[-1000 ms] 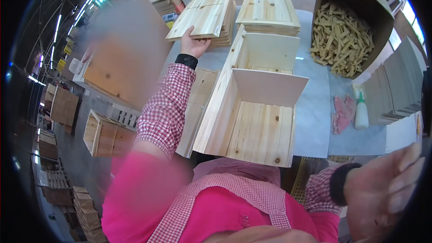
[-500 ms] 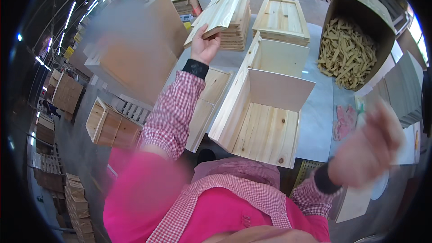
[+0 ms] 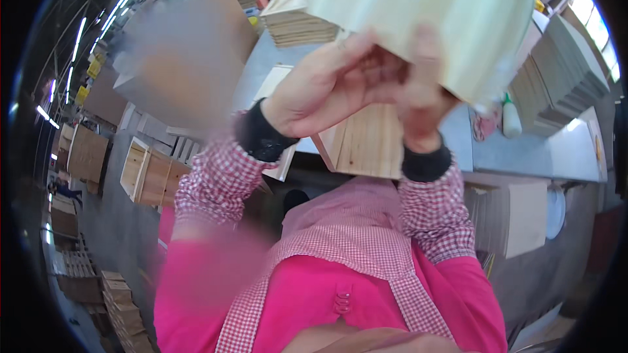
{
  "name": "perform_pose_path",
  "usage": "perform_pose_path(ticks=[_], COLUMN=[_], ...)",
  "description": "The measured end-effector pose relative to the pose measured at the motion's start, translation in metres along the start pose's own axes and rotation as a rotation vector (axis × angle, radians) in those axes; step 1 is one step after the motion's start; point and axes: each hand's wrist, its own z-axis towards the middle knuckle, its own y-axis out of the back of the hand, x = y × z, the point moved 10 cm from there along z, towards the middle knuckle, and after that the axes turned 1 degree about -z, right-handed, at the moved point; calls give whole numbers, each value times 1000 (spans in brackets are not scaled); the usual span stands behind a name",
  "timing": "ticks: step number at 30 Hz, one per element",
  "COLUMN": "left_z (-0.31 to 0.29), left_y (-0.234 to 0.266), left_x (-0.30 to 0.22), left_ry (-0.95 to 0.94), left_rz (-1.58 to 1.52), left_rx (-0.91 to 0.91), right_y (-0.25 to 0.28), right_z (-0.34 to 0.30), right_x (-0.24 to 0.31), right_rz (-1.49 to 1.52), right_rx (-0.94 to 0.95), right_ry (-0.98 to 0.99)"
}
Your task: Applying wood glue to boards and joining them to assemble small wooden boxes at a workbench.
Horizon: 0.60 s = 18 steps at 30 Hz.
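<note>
A pale wooden panel (image 3: 425,13) is lifted close to the camera, tilted and slightly blurred. My left hand (image 3: 327,85) is at its lower edge, thumb up against the edge and fingers curled beneath. Beside it, my right hand (image 3: 422,88) grips the same edge, fingers lying over the wood. Below the hands stands a wooden box (image 3: 366,144) of joined boards; the panel and my hands hide most of it. To the left of the box a wooden board (image 3: 284,157) lies partly behind my left wrist.
Stacked wooden frames (image 3: 297,26) stand at the back of the table. On the right are a pink cloth (image 3: 483,125), a white bottle (image 3: 511,117) and stacked grey boards (image 3: 556,72). A wooden crate (image 3: 154,173) sits at the left, under a blurred patch.
The panel has come off the stack area, rightward and nearer the camera. My right hand has moved in from the right and taken hold of it; the view has shifted slightly.
</note>
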Motion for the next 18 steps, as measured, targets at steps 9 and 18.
perform_pose_path(ticks=[9, 18], left_z=[38, 126], left_y=[129, 228], left_x=[-86, -58], left_ry=[36, 369], left_rz=[1099, 1229], left_rx=[-405, -640], right_y=[208, 245], right_z=[-68, -66], right_x=[102, 19], right_rz=[-984, -769], right_rx=[-148, -36], right_ry=[153, -355])
